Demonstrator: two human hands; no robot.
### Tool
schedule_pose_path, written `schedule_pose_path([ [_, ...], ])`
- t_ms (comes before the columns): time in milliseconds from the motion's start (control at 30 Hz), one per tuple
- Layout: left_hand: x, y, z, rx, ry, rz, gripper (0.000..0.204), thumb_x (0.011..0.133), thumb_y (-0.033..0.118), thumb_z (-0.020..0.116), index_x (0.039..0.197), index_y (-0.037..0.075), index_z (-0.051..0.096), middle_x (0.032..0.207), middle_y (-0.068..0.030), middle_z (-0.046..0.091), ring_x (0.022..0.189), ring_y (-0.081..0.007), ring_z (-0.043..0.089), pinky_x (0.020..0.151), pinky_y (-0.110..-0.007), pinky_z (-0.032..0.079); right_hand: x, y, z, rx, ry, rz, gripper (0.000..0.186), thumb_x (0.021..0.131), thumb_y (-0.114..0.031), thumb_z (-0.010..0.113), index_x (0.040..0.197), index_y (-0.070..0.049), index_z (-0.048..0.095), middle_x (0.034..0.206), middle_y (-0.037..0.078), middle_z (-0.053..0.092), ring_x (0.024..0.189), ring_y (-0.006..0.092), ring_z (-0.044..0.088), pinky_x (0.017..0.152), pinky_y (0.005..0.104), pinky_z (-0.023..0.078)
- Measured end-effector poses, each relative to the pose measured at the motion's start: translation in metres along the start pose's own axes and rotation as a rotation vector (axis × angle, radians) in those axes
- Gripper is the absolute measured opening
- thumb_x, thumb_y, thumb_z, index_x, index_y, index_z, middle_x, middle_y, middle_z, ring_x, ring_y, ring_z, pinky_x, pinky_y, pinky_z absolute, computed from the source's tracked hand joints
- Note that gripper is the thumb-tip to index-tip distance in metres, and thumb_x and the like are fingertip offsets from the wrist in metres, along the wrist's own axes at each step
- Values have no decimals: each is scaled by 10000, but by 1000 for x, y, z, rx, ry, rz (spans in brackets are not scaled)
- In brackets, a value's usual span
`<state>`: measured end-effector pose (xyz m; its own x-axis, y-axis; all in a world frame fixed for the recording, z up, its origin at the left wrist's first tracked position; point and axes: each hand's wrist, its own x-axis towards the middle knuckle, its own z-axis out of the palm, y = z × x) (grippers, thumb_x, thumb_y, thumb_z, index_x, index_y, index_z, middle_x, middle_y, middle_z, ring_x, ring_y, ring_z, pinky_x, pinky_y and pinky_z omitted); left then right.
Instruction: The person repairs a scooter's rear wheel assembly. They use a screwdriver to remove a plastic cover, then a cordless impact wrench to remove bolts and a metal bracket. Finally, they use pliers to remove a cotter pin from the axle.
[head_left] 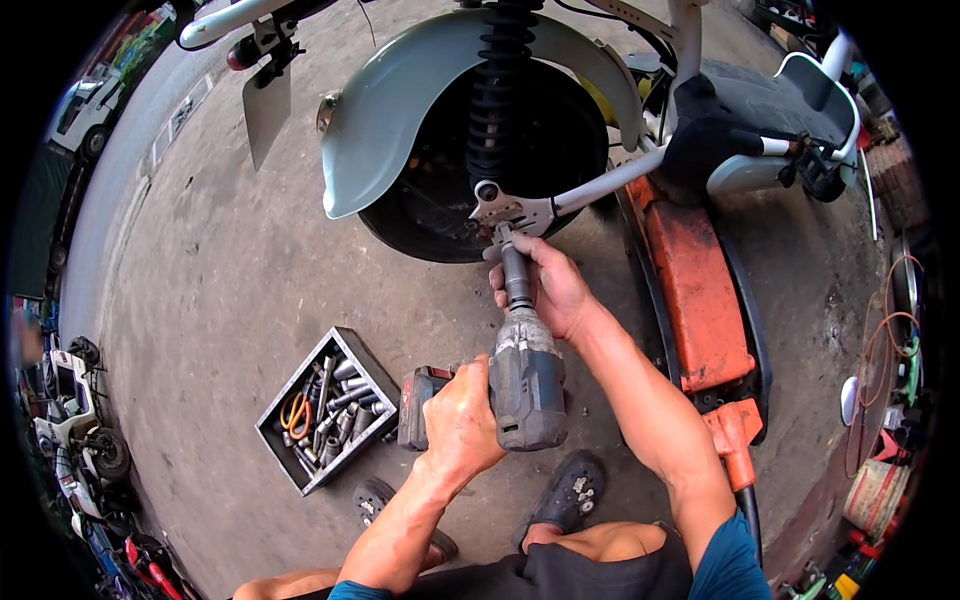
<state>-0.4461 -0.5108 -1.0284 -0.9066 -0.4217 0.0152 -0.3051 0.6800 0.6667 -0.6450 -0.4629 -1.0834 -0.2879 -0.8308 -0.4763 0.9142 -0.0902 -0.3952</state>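
My left hand [462, 415] is closed round the handle of a cordless impact wrench [530, 385], its battery sticking out to the left. A long socket [515, 272] on the wrench's nose points away from me, its tip at the axle bracket [520, 212] of a scooter wheel [440, 215]. My right hand [555, 285] curls round the socket close to the bracket, with some fingers hidden behind it. Above the bracket stands a black coil-spring shock absorber [497, 100], beside a pale grey-green fender [380, 140]. The nut or bolt under the socket is hidden.
An open metal tray [385, 375] of sockets and orange-handled scissors [297, 415] lies left of the wrench. An orange floor jack [695, 290] stands right of my forearm. My shoes [570, 492] are close below. Parked motorbikes [75, 430] line the left edge.
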Motion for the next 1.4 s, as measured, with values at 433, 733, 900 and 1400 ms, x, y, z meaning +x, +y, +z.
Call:
schedule_pose_path([
  [433, -126, -81, -47, 301, -522, 375, 431, 710, 142, 651, 1105, -16, 581, 718, -89, 518, 593, -251, 578, 545, -358, 478, -91, 131, -86, -315, 177, 426, 227, 933, -280, 636, 1052, -87, 623, 887, -2, 617, 684, 81, 557, 538, 232, 449],
  [733, -172, -104, -10, 359, -487, 351, 476, 834, 183, 612, 1254, -26, 535, 777, -83, 510, 686, -238, 551, 605, -366, 435, -83, 152, -90, -681, 299, 330, 277, 885, -262, 656, 1024, -30, 595, 853, 47, 607, 681, 123, 576, 543, 277, 487],
  [900, -202, -130, 19, 436, -545, 300, 538, 829, 150, 560, 1331, -26, 478, 814, -88, 528, 726, -242, 559, 638, -373, 444, -90, 154, -84, -1439, 301, -10, 344, 863, -237, 643, 1114, -8, 589, 956, 141, 643, 811, 269, 640, 690, 387, 520],
  [1400, 63, -45, 36, -567, -35, -64, 594, 835, -11, 511, 1410, -54, 369, 1208, -217, 580, 1098, -281, 601, 944, -371, 478, -7, 28, 6, -1235, 431, -883, 487, 868, -74, 482, 1338, 56, 473, 1213, 201, 540, 1070, 282, 610, 908, 361, 498],
])
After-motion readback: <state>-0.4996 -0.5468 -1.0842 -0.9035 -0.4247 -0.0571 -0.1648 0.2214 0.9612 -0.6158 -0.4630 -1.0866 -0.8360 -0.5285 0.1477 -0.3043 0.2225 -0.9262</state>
